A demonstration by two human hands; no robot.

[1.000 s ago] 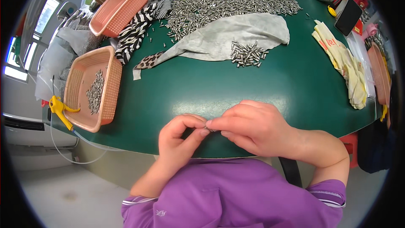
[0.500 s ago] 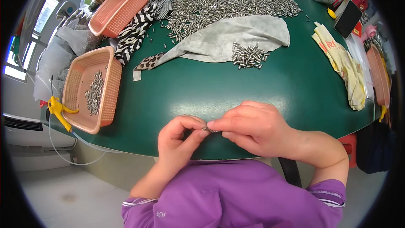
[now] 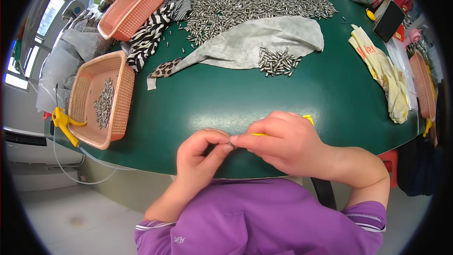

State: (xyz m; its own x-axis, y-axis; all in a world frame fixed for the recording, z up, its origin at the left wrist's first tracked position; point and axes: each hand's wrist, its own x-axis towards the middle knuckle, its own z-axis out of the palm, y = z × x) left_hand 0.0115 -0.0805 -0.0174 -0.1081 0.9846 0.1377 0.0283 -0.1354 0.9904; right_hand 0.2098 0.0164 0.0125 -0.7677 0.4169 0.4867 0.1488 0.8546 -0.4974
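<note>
While your left hand pinches a small metal pin at the table's near edge | right hand grips a yellow tool against it | step: fitting, likely | next: steady alignment.

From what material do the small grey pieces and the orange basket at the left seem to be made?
The small grey pieces look like bare metal: silvery, with bright glints. The orange basket looks like moulded plastic: uniform matte colour, with slotted mesh walls. The piece between the left hand and right hand is too small to judge.
</note>
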